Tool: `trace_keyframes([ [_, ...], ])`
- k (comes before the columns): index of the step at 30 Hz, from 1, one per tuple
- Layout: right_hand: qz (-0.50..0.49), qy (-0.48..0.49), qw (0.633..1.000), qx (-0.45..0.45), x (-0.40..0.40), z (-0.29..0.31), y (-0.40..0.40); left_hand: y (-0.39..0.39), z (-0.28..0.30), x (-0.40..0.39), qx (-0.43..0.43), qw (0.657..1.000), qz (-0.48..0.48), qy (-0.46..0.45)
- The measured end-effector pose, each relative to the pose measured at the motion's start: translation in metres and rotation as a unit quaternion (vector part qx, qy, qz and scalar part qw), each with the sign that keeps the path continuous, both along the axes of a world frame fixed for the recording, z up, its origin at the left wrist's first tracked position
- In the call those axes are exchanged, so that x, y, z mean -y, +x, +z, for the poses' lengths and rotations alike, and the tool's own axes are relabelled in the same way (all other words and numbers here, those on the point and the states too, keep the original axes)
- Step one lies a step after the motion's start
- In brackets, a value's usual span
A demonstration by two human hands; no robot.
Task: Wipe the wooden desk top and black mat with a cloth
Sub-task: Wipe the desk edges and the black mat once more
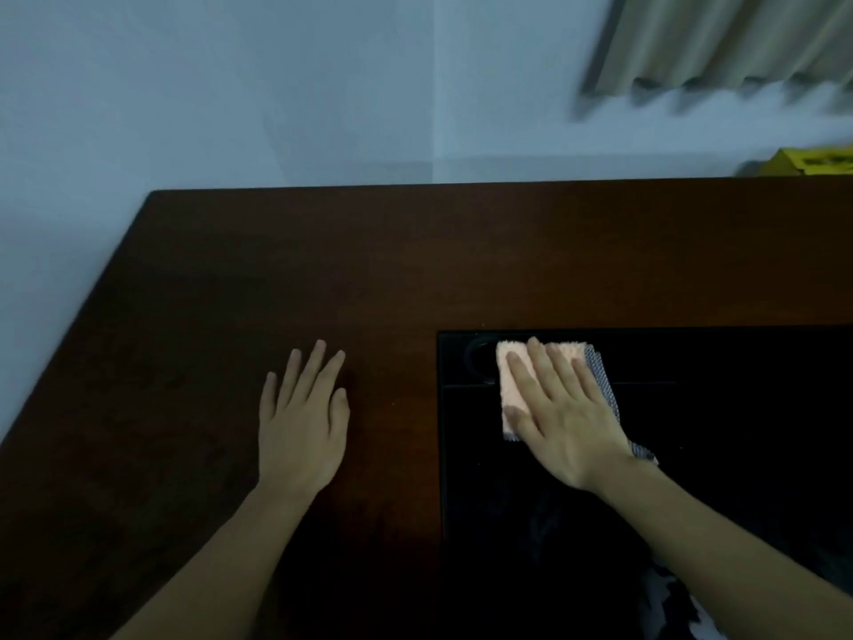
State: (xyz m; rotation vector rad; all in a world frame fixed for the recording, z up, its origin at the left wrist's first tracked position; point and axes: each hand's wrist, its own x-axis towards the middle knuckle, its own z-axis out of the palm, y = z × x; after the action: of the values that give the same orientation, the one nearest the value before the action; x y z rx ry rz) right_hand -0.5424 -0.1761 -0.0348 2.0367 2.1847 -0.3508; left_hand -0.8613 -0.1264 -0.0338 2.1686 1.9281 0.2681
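Looking down from head height, the view takes in a dark brown wooden desk (415, 251) that fills the middle and lower part of the frame. A black mat (738, 408) lies on the desk at the lower right, its upper left corner near the centre of the frame.

Near that corner of the mat, the right hand (561, 411) lies flat on a cloth (510, 394), palm down, with straight, slightly spread fingers pressing it onto the mat. The cloth is peach pink where it shows to the left of the hand and beyond the fingertips. A grey patterned edge of it shows along the right side of the hand and near the wrist. A faint ring-shaped mark (480, 360) shows on the mat just left of the cloth.

Left of the mat, the left hand (302, 415) rests palm down on the bare wood in the lower middle of the frame, fingers straight and a little apart, holding nothing. Both forearms are bare and reach in from the bottom edge.

Beyond the far edge of the desk stands a pale bluish wall (231, 85). A beige curtain (720, 43), blurred, hangs at the upper right. A yellow object (812, 161), cut off by the right edge, sits just past the desk's far right end.
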Motion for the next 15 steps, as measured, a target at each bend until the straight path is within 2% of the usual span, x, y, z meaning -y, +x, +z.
trace_keyframes([
  [3, -0.026, 0.006, 1.000, -0.001, -0.034, -0.001, -0.010, 0.025, 0.003, -0.005, 0.047, 0.999, -0.021, 0.005],
  [8, 0.006, -0.006, 1.000, 0.003, -0.041, -0.001, -0.033, 0.062, 0.006, -0.006, 0.078, 0.996, -0.041, 0.005],
  [12, 0.038, -0.017, 0.999, -0.011, -0.033, 0.001, -0.012, 0.083, 0.007, -0.007, 0.091, 0.994, -0.051, 0.007],
  [15, 0.009, -0.014, 1.000, 0.001, -0.037, 0.000, 0.010, 0.092, 0.005, -0.008, 0.097, 0.994, -0.052, 0.009],
])
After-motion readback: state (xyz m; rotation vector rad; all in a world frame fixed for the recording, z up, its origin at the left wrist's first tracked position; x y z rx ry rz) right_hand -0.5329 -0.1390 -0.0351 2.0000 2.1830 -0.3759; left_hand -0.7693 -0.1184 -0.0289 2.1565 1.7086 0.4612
